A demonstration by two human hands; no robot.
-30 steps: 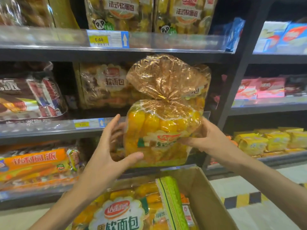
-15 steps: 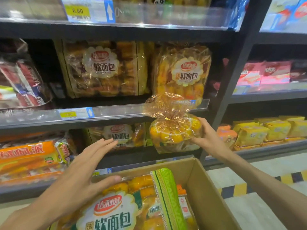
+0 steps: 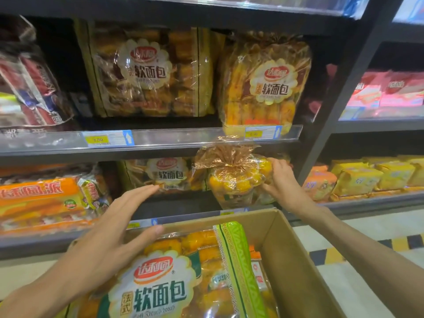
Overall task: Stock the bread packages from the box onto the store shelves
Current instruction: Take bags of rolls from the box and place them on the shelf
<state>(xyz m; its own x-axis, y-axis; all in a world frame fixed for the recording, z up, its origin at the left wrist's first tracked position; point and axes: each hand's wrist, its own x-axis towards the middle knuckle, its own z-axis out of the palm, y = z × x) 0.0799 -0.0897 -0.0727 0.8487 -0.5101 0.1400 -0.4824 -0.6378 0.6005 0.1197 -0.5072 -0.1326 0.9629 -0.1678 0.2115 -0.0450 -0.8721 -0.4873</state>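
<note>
My right hand (image 3: pixel 283 182) grips a clear bag of yellow bread rolls (image 3: pixel 234 177) with a bunched, tied top, at the mouth of the lower shelf (image 3: pixel 183 204), just under the price rail. My left hand (image 3: pixel 110 228) hovers with straight, spread fingers above the cardboard box (image 3: pixel 296 255) and holds nothing. In the box lies a large bread package (image 3: pixel 160 278) with a red logo and a green side panel. Another package of the same bread (image 3: pixel 160 174) stands on the lower shelf, left of the held bag.
The shelf above carries two big bread packages (image 3: pixel 149 72) (image 3: pixel 266 86) behind a clear price rail (image 3: pixel 146 138). Orange packs (image 3: pixel 41 200) fill the lower left. A black upright (image 3: pixel 339 92) divides off shelves with yellow (image 3: pixel 367 177) and pink packs (image 3: pixel 385 90). Tiled floor (image 3: pixel 358 278) at right.
My right hand has carried the bag down from chest height to the lower shelf opening. My left hand let go of it and dropped over the box.
</note>
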